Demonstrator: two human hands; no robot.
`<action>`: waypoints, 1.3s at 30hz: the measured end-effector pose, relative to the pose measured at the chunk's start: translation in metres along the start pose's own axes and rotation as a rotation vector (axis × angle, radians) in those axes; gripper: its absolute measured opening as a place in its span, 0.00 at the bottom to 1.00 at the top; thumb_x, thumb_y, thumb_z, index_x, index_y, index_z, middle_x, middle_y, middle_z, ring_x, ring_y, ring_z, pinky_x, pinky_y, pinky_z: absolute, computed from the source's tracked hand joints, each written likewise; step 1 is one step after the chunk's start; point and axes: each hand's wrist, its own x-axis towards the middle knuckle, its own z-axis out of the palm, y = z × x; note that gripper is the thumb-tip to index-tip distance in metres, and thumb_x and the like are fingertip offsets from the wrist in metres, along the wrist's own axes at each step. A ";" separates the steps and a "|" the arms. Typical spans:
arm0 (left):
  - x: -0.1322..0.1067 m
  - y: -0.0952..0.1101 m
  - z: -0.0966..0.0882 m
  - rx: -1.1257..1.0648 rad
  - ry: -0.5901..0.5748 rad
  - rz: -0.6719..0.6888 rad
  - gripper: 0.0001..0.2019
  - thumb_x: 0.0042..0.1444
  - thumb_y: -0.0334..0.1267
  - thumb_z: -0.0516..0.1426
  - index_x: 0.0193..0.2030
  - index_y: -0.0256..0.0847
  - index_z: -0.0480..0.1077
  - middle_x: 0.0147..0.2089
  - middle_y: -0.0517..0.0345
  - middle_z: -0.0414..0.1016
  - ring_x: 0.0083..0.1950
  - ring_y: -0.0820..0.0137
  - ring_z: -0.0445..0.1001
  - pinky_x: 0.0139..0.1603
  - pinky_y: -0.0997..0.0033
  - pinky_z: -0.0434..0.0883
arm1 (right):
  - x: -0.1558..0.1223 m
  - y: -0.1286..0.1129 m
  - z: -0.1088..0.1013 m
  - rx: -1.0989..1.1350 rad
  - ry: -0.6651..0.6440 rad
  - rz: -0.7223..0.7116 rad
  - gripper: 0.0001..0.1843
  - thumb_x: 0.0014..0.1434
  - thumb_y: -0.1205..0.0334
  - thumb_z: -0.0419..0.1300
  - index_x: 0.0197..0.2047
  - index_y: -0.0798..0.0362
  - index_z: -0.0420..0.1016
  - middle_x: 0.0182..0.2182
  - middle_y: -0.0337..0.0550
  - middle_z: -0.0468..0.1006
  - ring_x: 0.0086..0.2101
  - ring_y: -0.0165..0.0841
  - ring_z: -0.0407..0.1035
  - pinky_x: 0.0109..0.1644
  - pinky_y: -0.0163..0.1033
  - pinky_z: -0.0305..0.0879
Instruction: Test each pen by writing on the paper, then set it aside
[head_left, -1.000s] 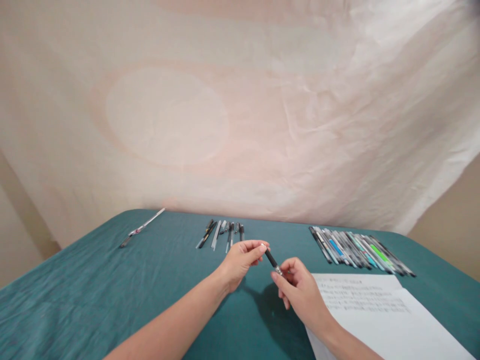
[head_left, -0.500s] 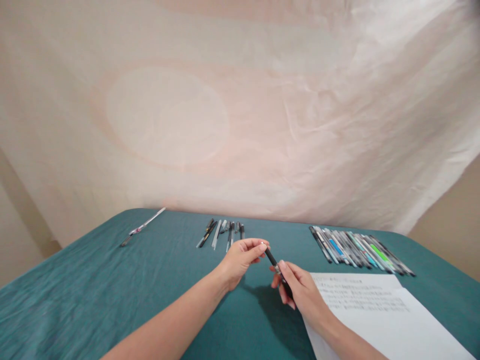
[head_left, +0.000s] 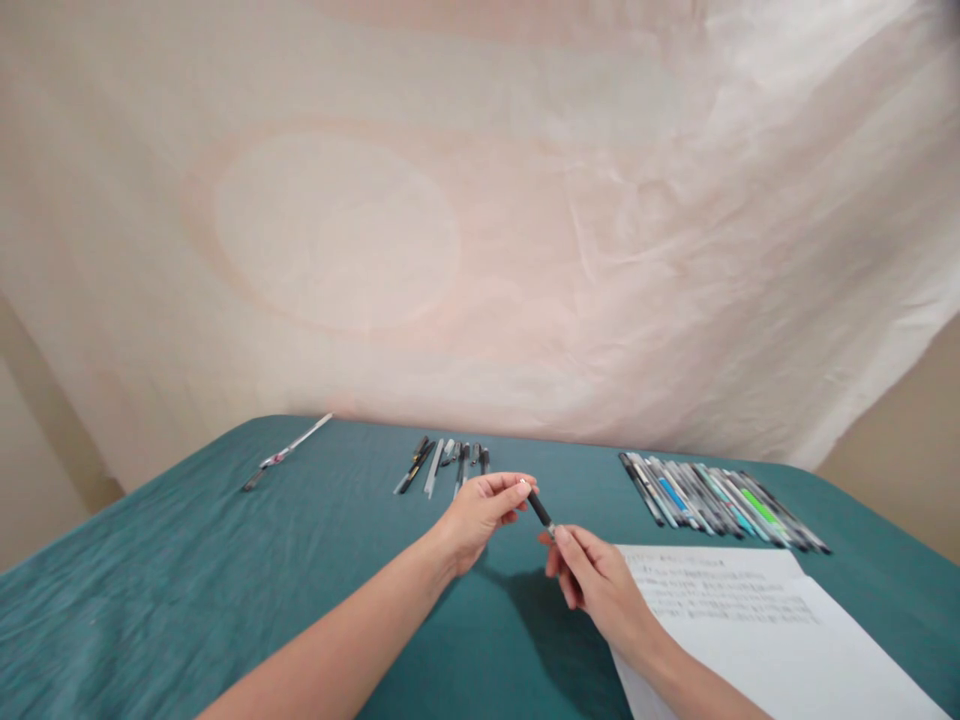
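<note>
Above the middle of the green table, a dark pen point(head_left: 539, 508) slants between my two hands. My left hand point(head_left: 484, 515) pinches its upper end between thumb and fingertips, where a small pale tip shows. Near a silvery section at the lower end, the thumb and fingers of my right hand point(head_left: 596, 580) close on the pen. Whatever part lies inside the right fingers is hidden. Below that hand, sheets of paper point(head_left: 757, 650) with rows of handwriting lie partly under the right forearm.
A row of many pens point(head_left: 712, 500) lies at the right, beyond the paper. Behind my left hand is a smaller group of pens and caps point(head_left: 439, 465). One long, thin pale item with a dark end point(head_left: 289, 452) rests far left. A pale cloth point(head_left: 480, 220) hangs behind the table point(head_left: 187, 560).
My right fingers have shifted along the pen, and the dark length that showed beneath them is out of sight. My left hand has barely moved.
</note>
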 end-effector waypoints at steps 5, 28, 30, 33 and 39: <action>0.000 0.004 -0.002 0.012 0.011 0.005 0.14 0.46 0.43 0.63 0.39 0.37 0.75 0.37 0.55 0.74 0.34 0.76 0.65 0.33 0.78 0.60 | 0.003 0.004 0.001 0.054 0.047 0.000 0.15 0.55 0.49 0.57 0.37 0.52 0.61 0.21 0.30 0.64 0.15 0.20 0.54 0.16 0.26 0.48; -0.002 0.010 -0.001 0.007 -0.009 0.006 0.15 0.45 0.44 0.64 0.38 0.37 0.75 0.34 0.56 0.73 0.31 0.76 0.64 0.32 0.77 0.60 | 0.000 0.002 0.001 0.023 0.024 0.007 0.19 0.60 0.47 0.48 0.33 0.55 0.65 0.22 0.37 0.68 0.16 0.22 0.58 0.17 0.29 0.48; -0.002 0.011 -0.001 0.008 -0.011 0.007 0.15 0.45 0.44 0.64 0.37 0.37 0.75 0.34 0.56 0.73 0.31 0.76 0.64 0.33 0.77 0.60 | 0.000 0.001 0.001 0.017 0.029 -0.001 0.19 0.60 0.47 0.49 0.34 0.55 0.65 0.22 0.36 0.68 0.16 0.22 0.56 0.18 0.29 0.49; -0.001 0.011 -0.002 0.005 -0.006 0.009 0.15 0.44 0.45 0.64 0.37 0.38 0.75 0.34 0.57 0.73 0.30 0.77 0.64 0.33 0.77 0.60 | 0.001 0.001 0.000 0.010 0.086 -0.036 0.16 0.54 0.48 0.57 0.35 0.53 0.64 0.23 0.34 0.65 0.18 0.22 0.55 0.19 0.29 0.50; -0.001 0.010 -0.003 -0.001 -0.011 0.006 0.15 0.45 0.44 0.64 0.38 0.38 0.75 0.35 0.57 0.73 0.31 0.77 0.64 0.33 0.77 0.60 | 0.000 0.001 0.000 -0.042 0.075 -0.025 0.16 0.56 0.47 0.54 0.33 0.53 0.64 0.21 0.33 0.64 0.18 0.23 0.55 0.19 0.30 0.50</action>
